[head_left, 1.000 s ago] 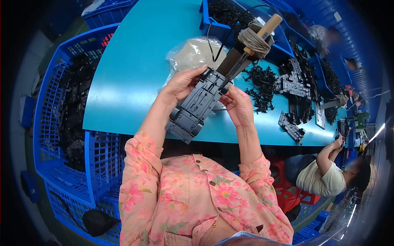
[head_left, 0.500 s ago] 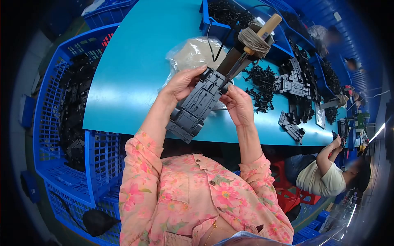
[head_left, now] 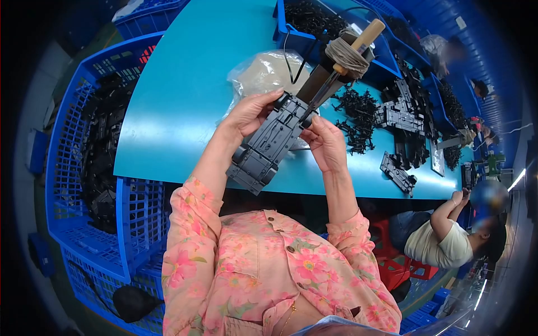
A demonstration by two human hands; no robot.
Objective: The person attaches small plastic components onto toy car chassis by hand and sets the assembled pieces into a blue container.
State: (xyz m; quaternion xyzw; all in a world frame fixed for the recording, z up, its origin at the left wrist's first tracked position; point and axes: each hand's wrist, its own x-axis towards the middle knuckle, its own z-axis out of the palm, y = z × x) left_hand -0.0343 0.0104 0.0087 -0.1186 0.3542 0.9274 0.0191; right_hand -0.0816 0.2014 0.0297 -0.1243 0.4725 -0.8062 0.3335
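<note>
A black plastic toy car chassis (head_left: 268, 143) with wheels is held between my two hands, tilted, over the table's near edge. My left hand (head_left: 251, 115) is closed around its upper left side, thumb by a wheel. At the upper right wheel, my right hand (head_left: 325, 143) pinches the chassis with thumb and fingers. A tool with a wooden handle (head_left: 367, 36), bound with grey cloth strips, stands just beyond. Its metal shaft (head_left: 324, 92) slopes down to the chassis's upper end, close to my right fingertips.
A clear plastic bag (head_left: 263, 70) lies behind my left hand. Small black parts (head_left: 358, 120) and more chassis (head_left: 400, 115) spread to the right. Blue bins (head_left: 284, 42) line the back. A blue crate (head_left: 56, 185) of black parts stands left. A co-worker (head_left: 440, 241) sits at right.
My hands and the chassis stay almost still. At the right, the co-worker's hands and forearms have shifted slightly.
</note>
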